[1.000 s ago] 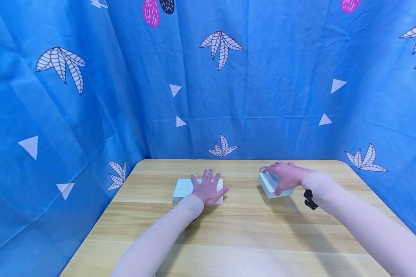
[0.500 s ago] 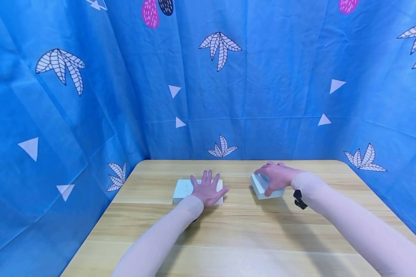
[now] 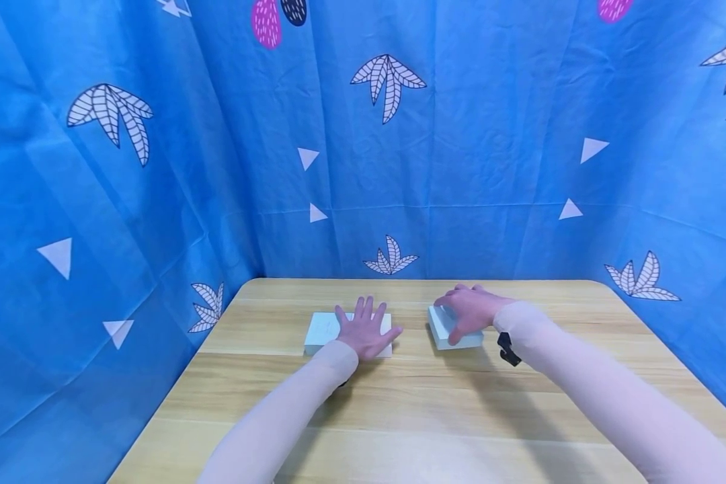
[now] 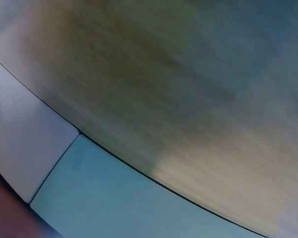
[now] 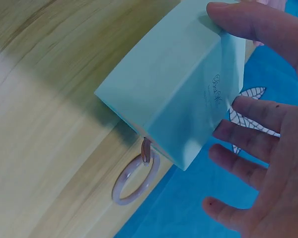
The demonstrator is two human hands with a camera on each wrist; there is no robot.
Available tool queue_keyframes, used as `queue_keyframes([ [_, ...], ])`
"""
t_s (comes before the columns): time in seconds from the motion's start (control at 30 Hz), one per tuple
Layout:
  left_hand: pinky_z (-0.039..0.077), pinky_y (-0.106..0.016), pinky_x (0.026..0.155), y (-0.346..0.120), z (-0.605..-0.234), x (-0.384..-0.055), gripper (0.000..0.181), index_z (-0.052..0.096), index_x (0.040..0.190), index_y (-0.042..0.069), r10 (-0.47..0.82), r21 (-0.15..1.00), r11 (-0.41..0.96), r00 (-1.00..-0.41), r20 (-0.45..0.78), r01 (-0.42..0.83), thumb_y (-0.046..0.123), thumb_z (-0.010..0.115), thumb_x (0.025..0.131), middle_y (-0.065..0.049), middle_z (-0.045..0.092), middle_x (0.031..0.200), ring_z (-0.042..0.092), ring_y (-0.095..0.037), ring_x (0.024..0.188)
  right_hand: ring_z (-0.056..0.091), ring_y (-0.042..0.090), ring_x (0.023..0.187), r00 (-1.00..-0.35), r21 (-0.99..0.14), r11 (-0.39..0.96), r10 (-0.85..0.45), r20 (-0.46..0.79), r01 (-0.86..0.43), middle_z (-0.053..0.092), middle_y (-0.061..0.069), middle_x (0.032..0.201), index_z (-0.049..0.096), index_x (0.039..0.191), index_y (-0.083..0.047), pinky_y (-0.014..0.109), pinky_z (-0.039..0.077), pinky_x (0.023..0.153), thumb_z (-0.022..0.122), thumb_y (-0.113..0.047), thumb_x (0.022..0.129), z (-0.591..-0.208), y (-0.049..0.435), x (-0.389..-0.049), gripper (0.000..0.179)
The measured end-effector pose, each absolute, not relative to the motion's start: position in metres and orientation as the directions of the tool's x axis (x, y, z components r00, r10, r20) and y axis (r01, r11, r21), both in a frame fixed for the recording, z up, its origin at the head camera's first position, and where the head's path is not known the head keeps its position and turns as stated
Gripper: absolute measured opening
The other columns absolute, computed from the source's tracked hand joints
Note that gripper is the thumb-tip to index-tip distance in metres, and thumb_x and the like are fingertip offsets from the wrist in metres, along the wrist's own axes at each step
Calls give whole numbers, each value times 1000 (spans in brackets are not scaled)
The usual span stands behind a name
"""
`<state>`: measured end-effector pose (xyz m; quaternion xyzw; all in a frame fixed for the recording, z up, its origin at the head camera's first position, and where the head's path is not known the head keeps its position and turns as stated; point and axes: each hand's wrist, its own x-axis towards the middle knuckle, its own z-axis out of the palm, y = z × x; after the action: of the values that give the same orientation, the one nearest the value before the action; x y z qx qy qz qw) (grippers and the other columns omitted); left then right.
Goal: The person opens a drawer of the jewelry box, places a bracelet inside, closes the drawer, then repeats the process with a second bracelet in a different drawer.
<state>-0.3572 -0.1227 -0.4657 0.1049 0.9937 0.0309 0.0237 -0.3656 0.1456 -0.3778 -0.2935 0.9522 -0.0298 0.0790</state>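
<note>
My left hand [image 3: 363, 334] rests with spread fingers on a flat mint box [image 3: 322, 328] in the head view. The left wrist view shows this box's mint panel [image 4: 129, 193] meeting a whitish panel [image 4: 30, 131] along a seam. To the right, my right hand [image 3: 473, 309] holds a second mint box [image 3: 458, 341] between thumb and fingers, tilted. In the right wrist view, this gift box [image 5: 179, 84] has small script on one face and a brown ribbon tab [image 5: 146, 150] at its end. A pale lavender bangle [image 5: 118, 187] appears beside the tab; in the head view it is hidden.
The wooden table [image 3: 363, 410] reaches back to a blue patterned curtain [image 3: 484, 154], which also hangs along both sides. A dark wrist device [image 3: 508, 349] sits at my right cuff.
My right hand has carried its gift box leftward, closer to the left one. The bangle, partly visible beside it a second ago, is now out of sight in the head view. My left hand stays put.
</note>
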Motion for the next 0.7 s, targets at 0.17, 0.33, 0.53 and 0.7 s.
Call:
queue_keyframes([
  [0.17,-3,-79,112,-123,-468,-360,88,15,163,29,213,61,976,-976,-42,210,81,17,93,-7,6,171,-1,-29,158,51,24,115,-815,-104,826,-564,-132,-554,63,6,135,59,140,-21,63,38,105,89,-47,66,-381,137,-368,84],
  [0.33,-4,-78,112,-122,-469,-360,86,16,163,29,213,74,975,-976,-36,210,79,21,94,-7,7,171,0,-29,158,52,24,114,-812,-94,821,-571,-123,-563,64,6,134,59,141,-19,59,41,102,89,-49,65,-386,130,-370,86],
  [0.53,-2,-78,113,-122,-468,-360,85,16,163,30,211,65,976,-977,-38,208,79,21,94,-6,8,171,0,-28,158,53,23,115,-819,-65,828,-561,-122,-557,63,5,135,59,141,-21,55,44,98,89,-52,64,-390,124,-372,89],
  [0.7,-2,-78,112,-123,-468,-361,85,15,163,30,212,62,976,-976,-39,209,79,20,94,-7,9,171,1,-29,158,53,23,115,-839,-34,850,-524,-146,-525,61,2,138,58,142,-28,55,47,96,87,-58,63,-392,119,-373,89],
])
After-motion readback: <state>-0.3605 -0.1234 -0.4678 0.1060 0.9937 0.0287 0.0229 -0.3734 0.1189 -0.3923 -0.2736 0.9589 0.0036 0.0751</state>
